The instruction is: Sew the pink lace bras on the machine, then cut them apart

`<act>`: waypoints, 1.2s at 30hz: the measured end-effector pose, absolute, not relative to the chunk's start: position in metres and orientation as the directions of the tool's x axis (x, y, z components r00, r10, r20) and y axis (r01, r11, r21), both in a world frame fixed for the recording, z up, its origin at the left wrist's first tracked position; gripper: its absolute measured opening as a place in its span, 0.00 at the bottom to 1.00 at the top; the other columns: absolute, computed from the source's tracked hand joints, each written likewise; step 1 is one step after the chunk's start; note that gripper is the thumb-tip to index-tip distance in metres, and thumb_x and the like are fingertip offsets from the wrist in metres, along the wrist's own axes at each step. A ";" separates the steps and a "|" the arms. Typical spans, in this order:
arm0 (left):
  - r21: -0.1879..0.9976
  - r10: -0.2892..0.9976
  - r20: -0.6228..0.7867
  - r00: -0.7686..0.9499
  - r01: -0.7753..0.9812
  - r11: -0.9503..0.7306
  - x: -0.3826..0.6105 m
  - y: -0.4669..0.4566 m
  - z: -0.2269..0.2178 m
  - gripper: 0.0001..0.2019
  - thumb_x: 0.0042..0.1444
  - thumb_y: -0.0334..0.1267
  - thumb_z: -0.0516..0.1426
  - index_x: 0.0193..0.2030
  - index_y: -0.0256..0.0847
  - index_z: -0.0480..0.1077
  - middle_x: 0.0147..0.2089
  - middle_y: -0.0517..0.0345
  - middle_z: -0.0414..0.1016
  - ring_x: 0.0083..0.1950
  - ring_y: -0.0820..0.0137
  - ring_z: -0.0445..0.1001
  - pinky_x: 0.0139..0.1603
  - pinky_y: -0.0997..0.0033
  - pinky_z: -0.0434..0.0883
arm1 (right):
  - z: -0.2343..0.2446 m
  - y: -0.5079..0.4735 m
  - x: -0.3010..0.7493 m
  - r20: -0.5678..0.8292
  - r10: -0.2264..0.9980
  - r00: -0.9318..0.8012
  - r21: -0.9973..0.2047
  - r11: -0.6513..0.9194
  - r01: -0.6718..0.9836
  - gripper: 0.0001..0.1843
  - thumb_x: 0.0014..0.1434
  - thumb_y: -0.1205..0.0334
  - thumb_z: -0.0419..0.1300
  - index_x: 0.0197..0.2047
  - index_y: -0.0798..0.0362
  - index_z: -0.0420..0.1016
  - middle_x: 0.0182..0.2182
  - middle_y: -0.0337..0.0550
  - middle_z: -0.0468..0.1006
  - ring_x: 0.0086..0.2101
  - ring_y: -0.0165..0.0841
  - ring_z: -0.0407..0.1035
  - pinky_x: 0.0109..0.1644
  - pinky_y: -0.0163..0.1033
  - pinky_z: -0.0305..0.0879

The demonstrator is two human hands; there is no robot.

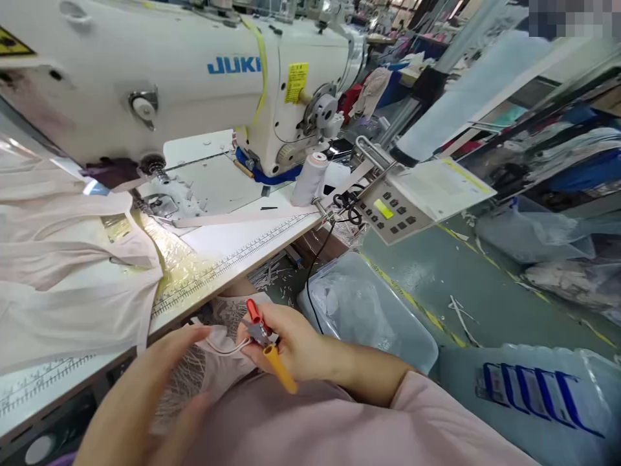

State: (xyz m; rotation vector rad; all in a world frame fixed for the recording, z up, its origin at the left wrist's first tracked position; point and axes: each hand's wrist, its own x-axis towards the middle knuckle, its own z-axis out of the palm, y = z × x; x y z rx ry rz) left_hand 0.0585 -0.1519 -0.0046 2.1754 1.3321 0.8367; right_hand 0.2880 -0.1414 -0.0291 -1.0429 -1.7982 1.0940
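Observation:
My right hand (286,340) is closed around a small metal-jawed hand tool (259,331) with a red grip and an orange one. Its fingertips also meet a thin white strap (226,351) on a pale garment with lace (182,375), which lies over my lap below the table edge. On the left, slightly blurred, my left hand (155,382) reaches in with thumb and fingers apart. One of its fingertips is by the strap's other end; whether it touches is unclear.
A white sewing machine (194,77) stands on the table (252,236). Pale cloth (72,259) spreads under its needle end. A thread cone (310,178) and a control box (392,210) sit near the table's right end. Plastic bins (369,310) are on the floor to the right.

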 end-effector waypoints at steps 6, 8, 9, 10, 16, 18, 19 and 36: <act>0.688 0.780 -0.013 0.626 0.572 -0.448 0.090 -0.135 0.001 0.20 0.64 0.45 0.47 0.25 0.43 0.71 0.25 0.58 0.76 0.29 0.70 0.75 0.36 0.75 0.75 | -0.025 -0.141 0.286 0.203 0.874 -0.441 -0.883 0.358 0.304 0.08 0.53 0.60 0.58 0.34 0.51 0.61 0.29 0.38 0.70 0.30 0.30 0.64 0.35 0.33 0.63; 0.748 0.808 -0.085 0.583 0.573 -0.335 0.089 -0.135 -0.004 0.20 0.63 0.46 0.47 0.24 0.43 0.69 0.24 0.59 0.73 0.27 0.70 0.73 0.30 0.77 0.72 | -0.026 -0.143 0.287 0.139 0.898 -0.417 -0.914 0.279 0.296 0.10 0.54 0.57 0.59 0.33 0.51 0.62 0.30 0.40 0.71 0.30 0.30 0.65 0.35 0.34 0.64; 0.772 0.821 -0.106 0.561 0.566 -0.287 0.086 -0.136 -0.006 0.19 0.62 0.46 0.48 0.24 0.43 0.69 0.24 0.59 0.73 0.27 0.70 0.73 0.29 0.77 0.71 | -0.026 -0.144 0.287 0.106 0.909 -0.404 -0.931 0.233 0.280 0.11 0.54 0.55 0.60 0.33 0.51 0.62 0.30 0.40 0.72 0.30 0.30 0.66 0.34 0.34 0.64; 0.793 0.830 -0.125 0.543 0.558 -0.245 0.083 -0.137 -0.009 0.19 0.62 0.46 0.48 0.24 0.43 0.69 0.24 0.59 0.72 0.28 0.70 0.73 0.28 0.78 0.71 | -0.027 -0.144 0.288 0.072 0.916 -0.395 -0.947 0.187 0.261 0.12 0.54 0.54 0.60 0.33 0.52 0.63 0.31 0.41 0.73 0.30 0.30 0.66 0.34 0.34 0.64; 0.846 0.913 -0.149 0.379 0.527 -0.080 0.070 -0.144 -0.021 0.14 0.59 0.48 0.53 0.30 0.43 0.74 0.27 0.60 0.75 0.30 0.71 0.74 0.29 0.81 0.69 | -0.031 -0.147 0.291 -0.036 0.918 -0.395 -0.982 0.040 0.183 0.13 0.53 0.53 0.61 0.32 0.52 0.63 0.29 0.41 0.74 0.28 0.29 0.66 0.31 0.33 0.63; 0.850 0.920 -0.140 0.365 0.521 -0.077 0.067 -0.144 -0.024 0.12 0.57 0.47 0.56 0.34 0.43 0.76 0.31 0.59 0.77 0.30 0.72 0.74 0.31 0.81 0.70 | -0.032 -0.147 0.291 -0.038 0.925 -0.379 -0.981 0.038 0.192 0.14 0.52 0.52 0.61 0.31 0.52 0.63 0.29 0.41 0.75 0.27 0.29 0.65 0.30 0.33 0.62; 0.853 0.921 -0.134 0.365 0.516 -0.081 0.065 -0.144 -0.025 0.11 0.56 0.47 0.57 0.35 0.44 0.77 0.32 0.58 0.78 0.30 0.71 0.74 0.31 0.81 0.70 | -0.033 -0.147 0.291 -0.033 0.930 -0.366 -0.980 0.042 0.196 0.14 0.52 0.52 0.61 0.31 0.52 0.63 0.29 0.42 0.75 0.27 0.29 0.65 0.30 0.33 0.62; 0.889 0.913 -0.408 -0.024 0.215 0.404 0.090 -0.162 -0.012 0.14 0.44 0.51 0.64 0.29 0.42 0.79 0.24 0.60 0.76 0.27 0.72 0.69 0.27 0.80 0.66 | -0.028 -0.137 0.294 0.041 0.897 -0.440 -0.935 0.189 0.299 0.17 0.55 0.49 0.59 0.31 0.51 0.58 0.31 0.41 0.69 0.30 0.31 0.63 0.33 0.34 0.61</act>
